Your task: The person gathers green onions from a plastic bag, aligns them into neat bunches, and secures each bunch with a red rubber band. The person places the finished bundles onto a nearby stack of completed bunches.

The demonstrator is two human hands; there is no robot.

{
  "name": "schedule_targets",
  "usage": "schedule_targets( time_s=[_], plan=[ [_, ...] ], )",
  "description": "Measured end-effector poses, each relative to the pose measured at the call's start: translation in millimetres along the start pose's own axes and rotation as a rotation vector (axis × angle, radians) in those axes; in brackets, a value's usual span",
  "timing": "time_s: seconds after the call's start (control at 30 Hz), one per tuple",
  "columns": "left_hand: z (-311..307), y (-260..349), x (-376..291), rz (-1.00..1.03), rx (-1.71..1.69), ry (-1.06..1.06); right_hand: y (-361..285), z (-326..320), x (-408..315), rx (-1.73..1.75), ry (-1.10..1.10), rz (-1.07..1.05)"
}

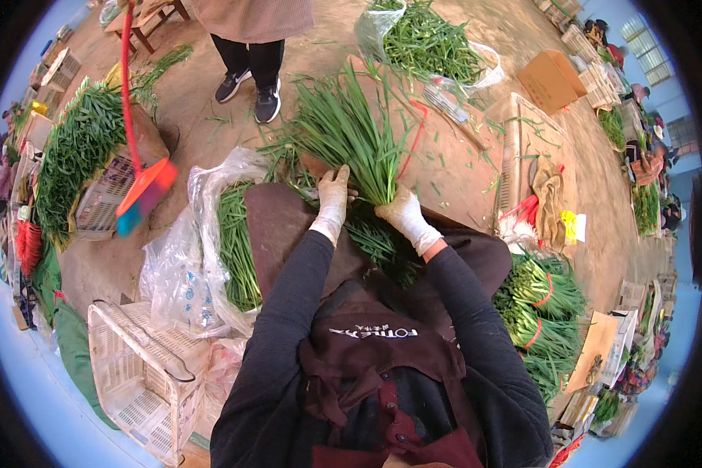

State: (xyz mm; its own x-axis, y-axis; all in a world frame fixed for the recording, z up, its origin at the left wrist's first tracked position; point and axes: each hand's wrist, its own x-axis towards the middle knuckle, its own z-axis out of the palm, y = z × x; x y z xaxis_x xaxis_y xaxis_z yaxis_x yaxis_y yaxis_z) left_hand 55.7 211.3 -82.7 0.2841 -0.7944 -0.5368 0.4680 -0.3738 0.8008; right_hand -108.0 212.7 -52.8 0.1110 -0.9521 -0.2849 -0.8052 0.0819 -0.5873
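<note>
A bunch of long flat green leaves (351,128), probably garlic chives, fans out over a board (462,187). My right hand (406,216), in a whitish glove, is closed around the narrow gathered end of this bunch. My left hand (331,202), gloved too, is at the bunch's left side with its fingers pointing away from me; whether it grips any leaves I cannot tell. More dark green leaves (380,240) lie below, between my knees. A knife-like tool (444,104) rests on the board's far part among leaf scraps.
Loose greens fill plastic bags at left (240,245) and far ahead (433,44). Tied bundles (541,310) stack at my right. A plastic crate (146,362) is at lower left. An orange hanging object (146,187) dangles at left. A person (251,58) stands ahead.
</note>
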Motion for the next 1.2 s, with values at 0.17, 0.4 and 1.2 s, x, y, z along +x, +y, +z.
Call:
schedule_targets(
  time_s=[0.17,0.4,1.2],
  plan=[
    [-4,-8,8,-0.183,-0.194,0.046,-3,-9,-5,-0.203,0.001,-0.048],
    [-25,-32,54,-0.18,-0.295,0.193,-9,-29,-12,-0.215,-0.02,-0.213],
    [-30,102,-45,1.133,1.45,-0.104,5,-66,-30,-0.348,0.078,-0.349]
  ],
)
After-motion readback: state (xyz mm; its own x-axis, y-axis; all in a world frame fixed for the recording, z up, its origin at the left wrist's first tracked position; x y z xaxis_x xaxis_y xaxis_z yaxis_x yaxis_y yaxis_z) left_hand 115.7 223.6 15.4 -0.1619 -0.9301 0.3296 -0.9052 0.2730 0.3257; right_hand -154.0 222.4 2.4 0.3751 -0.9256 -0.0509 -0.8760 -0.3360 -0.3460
